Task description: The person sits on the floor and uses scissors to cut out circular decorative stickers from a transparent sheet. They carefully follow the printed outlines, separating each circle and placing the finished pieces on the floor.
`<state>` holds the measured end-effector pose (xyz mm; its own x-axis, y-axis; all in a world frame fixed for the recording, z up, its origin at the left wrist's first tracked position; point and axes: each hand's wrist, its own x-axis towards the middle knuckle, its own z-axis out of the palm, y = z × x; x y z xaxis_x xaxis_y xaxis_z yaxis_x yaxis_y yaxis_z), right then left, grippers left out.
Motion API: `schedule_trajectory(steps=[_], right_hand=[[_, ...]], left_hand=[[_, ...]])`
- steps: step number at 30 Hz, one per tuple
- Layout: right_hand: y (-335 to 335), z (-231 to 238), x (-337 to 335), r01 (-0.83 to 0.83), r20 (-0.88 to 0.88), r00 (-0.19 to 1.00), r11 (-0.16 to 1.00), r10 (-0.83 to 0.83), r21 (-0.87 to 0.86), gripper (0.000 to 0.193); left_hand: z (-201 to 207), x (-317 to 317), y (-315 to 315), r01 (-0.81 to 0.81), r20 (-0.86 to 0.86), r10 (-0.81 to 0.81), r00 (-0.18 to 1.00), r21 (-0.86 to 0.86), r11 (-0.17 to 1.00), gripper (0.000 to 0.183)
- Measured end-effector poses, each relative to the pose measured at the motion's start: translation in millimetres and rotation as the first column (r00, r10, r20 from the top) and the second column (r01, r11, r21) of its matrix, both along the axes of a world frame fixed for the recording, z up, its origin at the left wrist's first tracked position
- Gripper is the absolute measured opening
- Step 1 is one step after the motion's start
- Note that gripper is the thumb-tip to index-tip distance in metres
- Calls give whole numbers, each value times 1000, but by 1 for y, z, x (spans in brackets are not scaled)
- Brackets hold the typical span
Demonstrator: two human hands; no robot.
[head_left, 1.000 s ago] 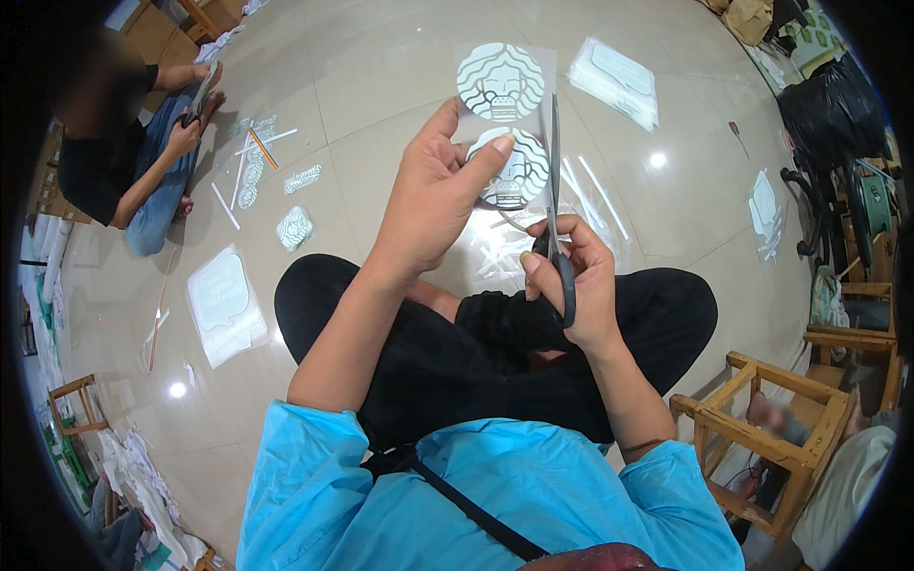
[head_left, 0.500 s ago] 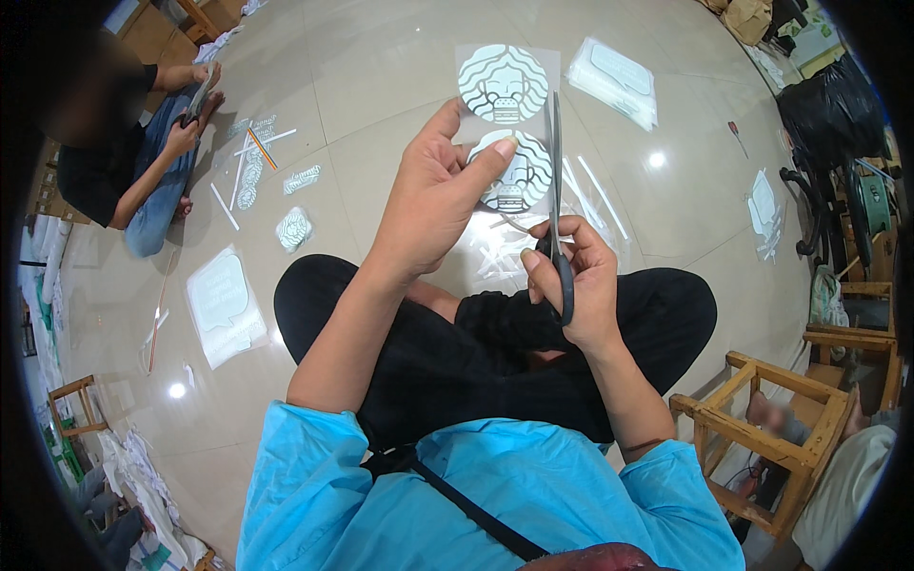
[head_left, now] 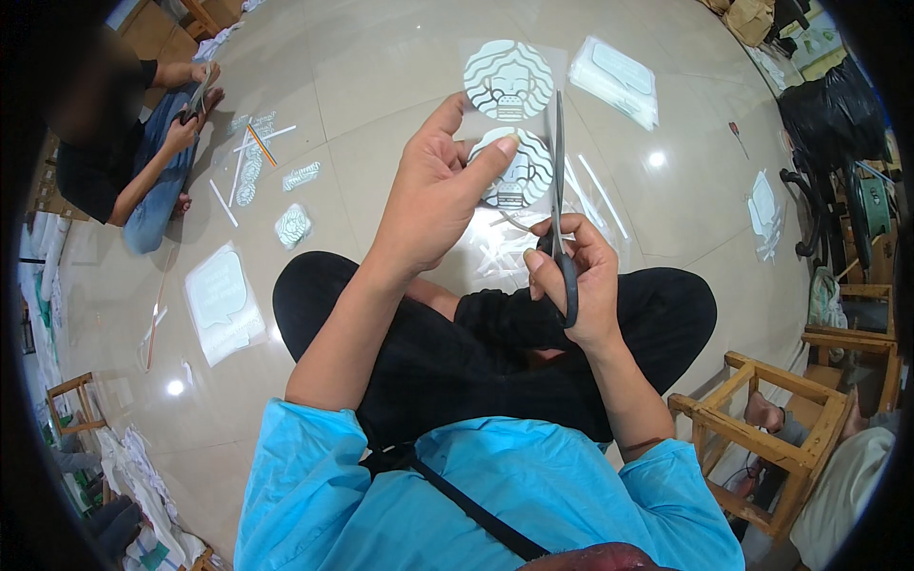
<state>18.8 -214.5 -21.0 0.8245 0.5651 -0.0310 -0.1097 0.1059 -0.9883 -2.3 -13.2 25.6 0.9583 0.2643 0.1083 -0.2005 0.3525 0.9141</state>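
Note:
A clear film sheet printed with two round white designs (head_left: 507, 81) is pinched by my left hand (head_left: 433, 190), its thumb lying over the lower round. My right hand (head_left: 588, 276) is closed around black-handled scissors (head_left: 559, 162). The blades point away from me and lie along the sheet's right edge, nearly together. Below the sheet, a thin curled offcut (head_left: 515, 222) hangs near the scissors. White film scraps (head_left: 500, 249) lie on the floor just beyond my crossed legs.
A stack of clear printed sheets (head_left: 614, 81) lies at far right, another (head_left: 224, 300) at left. Cut round pieces (head_left: 293, 226) and strips (head_left: 224, 203) are nearer a seated co-worker (head_left: 105, 143), who also holds scissors. A wooden stool frame (head_left: 762, 438) stands at my right.
The sheet's upper end has tilted slightly to the right, and the scissors have shifted a little the same way. Both hands keep their hold.

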Motion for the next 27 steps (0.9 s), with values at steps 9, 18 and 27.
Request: schedule_trajectory(steps=[9, 18, 27], right_hand=[[2, 5, -3, 23, -31, 999, 1000, -24, -21, 24], [1, 4, -5, 38, -49, 998, 999, -38, -10, 26], [5, 7, -3, 83, -27, 996, 997, -83, -3, 23]], left_hand=[[2, -2, -3, -10, -14, 10, 1000, -2, 1000, 47], [3, -2, -3, 9, -2, -9, 1000, -38, 999, 48], [3, -2, -8, 28, -35, -29, 999, -28, 999, 52]])
